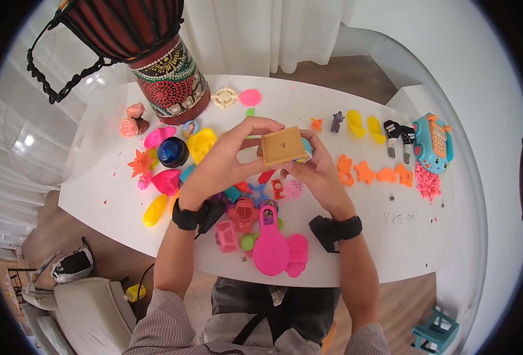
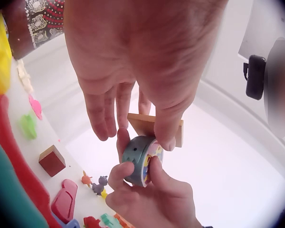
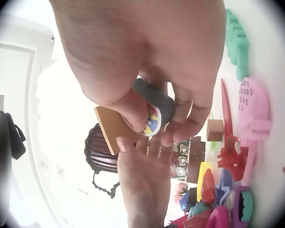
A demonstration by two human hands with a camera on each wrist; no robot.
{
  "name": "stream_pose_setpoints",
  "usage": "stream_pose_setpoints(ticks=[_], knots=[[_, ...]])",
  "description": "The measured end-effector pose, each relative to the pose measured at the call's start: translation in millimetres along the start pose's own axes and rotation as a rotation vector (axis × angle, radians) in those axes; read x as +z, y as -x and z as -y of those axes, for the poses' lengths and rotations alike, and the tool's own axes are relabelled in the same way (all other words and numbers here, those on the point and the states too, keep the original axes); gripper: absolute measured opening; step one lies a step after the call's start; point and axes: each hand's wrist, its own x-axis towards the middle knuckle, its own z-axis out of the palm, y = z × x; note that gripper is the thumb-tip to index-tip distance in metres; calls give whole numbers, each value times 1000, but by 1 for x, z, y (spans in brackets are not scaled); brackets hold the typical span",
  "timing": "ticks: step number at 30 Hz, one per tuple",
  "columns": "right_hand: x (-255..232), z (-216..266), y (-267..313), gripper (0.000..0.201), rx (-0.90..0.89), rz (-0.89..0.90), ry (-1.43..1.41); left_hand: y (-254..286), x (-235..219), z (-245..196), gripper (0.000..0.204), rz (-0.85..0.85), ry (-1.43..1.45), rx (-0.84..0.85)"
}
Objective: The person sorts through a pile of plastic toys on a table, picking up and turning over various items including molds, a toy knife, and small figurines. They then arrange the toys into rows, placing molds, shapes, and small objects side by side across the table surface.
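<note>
My left hand (image 1: 229, 157) pinches a thin, square wooden board (image 1: 282, 145) between thumb and fingers, above the middle of the table. Close beside it, my right hand (image 1: 323, 174) grips a short round drum-shaped piece (image 2: 135, 156) by its teal side. A white rim and a multicoloured printed face show on that piece in the right wrist view. The board overlaps the round piece in the head view, and the two are right against each other in the left wrist view. Below the hands, a small wooden block (image 3: 215, 130) sits on the table, partly hidden from the head camera.
Bright toys crowd the white table (image 1: 391, 248), among them a pink scoop-shaped toy (image 1: 271, 251) and a dark blue round thing (image 1: 172, 152). A patterned drum (image 1: 172, 83) stands at the back left. Orange shapes (image 1: 365, 173) and a toy telephone (image 1: 433, 142) lie right.
</note>
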Motion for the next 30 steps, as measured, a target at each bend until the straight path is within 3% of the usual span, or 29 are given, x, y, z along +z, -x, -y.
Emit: stream_pose_setpoints(ticks=[1, 3, 6, 10, 12, 16, 18, 19, 24, 27, 28, 30], knots=[[0, -1, -1, 51, 0, 0, 0, -1, 0, 3, 54, 0, 0, 0], [-1, -3, -1, 48, -47, 7, -3, -4, 2, 9, 39, -43, -172, 210], [2, -6, -3, 45, -79, -4, 18, -2, 2, 11, 30, -169, -404, 277], [14, -4, -2, 45, -142, -53, 138, 1, -1, 9, 24, -217, -483, 245], [18, -1, -2, 44, -268, -130, 440, 1, 2, 3, 17, -250, -419, 150], [22, 6, 1, 46, -235, -144, 479, 2, 4, -2, 17, -273, -540, 69], [19, 4, 0, 43, -292, -106, 710, 1, -5, 7, 21, -384, -572, 57], [19, 3, 0, 43, -292, -108, 709, 1, -8, 10, 21, -382, -572, 57], [17, -4, 0, 36, -191, -130, 190, 0, -11, 14, 30, -465, -369, 3], [15, -4, -3, 36, -244, -89, 49, 1, -8, 6, 37, -376, -248, -74], [12, -4, -5, 36, -244, -91, 50, 1, -8, 5, 37, -375, -247, -74], [3, -7, -7, 37, -417, -99, 259, 1, -8, 4, 37, -331, -212, -43]])
